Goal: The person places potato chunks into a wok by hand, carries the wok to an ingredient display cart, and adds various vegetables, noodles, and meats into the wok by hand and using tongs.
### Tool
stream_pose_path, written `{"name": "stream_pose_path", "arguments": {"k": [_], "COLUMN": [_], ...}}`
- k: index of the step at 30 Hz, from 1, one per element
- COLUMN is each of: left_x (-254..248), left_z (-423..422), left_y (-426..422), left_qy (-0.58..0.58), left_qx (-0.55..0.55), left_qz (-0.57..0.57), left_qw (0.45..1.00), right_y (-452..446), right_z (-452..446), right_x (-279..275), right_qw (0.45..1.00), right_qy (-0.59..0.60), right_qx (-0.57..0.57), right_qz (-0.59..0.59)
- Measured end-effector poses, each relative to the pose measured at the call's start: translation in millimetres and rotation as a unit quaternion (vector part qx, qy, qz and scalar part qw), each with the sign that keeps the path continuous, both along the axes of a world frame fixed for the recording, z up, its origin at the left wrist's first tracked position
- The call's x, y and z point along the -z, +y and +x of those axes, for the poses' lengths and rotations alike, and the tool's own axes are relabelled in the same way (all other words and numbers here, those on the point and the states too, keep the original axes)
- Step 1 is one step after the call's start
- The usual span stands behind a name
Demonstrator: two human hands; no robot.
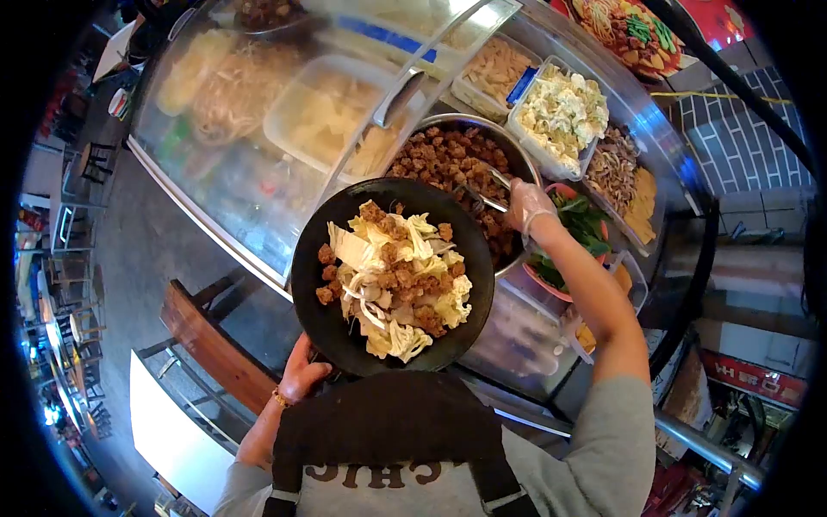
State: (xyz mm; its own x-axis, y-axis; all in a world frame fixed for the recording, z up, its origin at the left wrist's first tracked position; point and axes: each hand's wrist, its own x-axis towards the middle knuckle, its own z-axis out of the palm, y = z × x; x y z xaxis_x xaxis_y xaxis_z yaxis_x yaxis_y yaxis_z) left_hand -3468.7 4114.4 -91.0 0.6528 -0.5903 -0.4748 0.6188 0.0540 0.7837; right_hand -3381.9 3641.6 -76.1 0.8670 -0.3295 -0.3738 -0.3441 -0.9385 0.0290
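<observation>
My left hand [303, 372] is closed at the near edge of a black wok [312, 258], around what seems to be its handle, mostly hidden. Cabbage pieces [405, 343], pale strips and brown crumbled chunks [403, 280] lie in the wok. In a thin clear glove, my right hand [529, 207] grips metal tongs [493, 203]. Their tips reach into a round steel bowl [522, 155] full of brown chunks [452, 153], just beyond the wok. Whether the tongs pinch a chunk, I cannot tell.
A tub of cabbage [562, 121] and a tub of pale slices [497, 71] stand behind the bowl. Leafy greens [579, 226] sit right of it, in a reddish bowl. The glass display case [215, 194] spans the left, a wooden bench [211, 345] below it.
</observation>
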Motion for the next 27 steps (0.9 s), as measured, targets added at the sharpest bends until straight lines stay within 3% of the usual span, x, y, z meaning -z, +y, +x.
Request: {"name": "stream_pose_path", "arguments": {"k": [2,3,4,6,8,27], "left_x": [7,8,7,4,-8,-12], "left_z": [1,1,2,3,2,-1], "left_y": [1,1,1,-1,-6,-14], "left_qy": [0.002,0.001,-0.019,-0.041,0.008,0.007], "left_qx": [-0.006,-0.002,0.004,0.005,-0.008,-0.035], "left_qz": [-0.025,-0.026,-0.019,-0.011,0.022,-0.071], "left_qw": [1.0,1.0,1.0,0.999,1.0,0.997], "right_y": [-3,-14,-9,-6,-6,-7], "right_z": [9,13,18,9,10,-9], "right_x": [14,41,38,24,22,4], "right_qw": [1.0,0.999,0.996,0.999,0.993,0.984], "right_qy": [0.001,0.011,0.021,-0.001,0.036,-0.094], "right_qx": [0.019,-0.025,-0.07,-0.033,-0.109,-0.108], "right_qz": [-0.003,-0.023,-0.042,0.006,0.021,0.109]}}
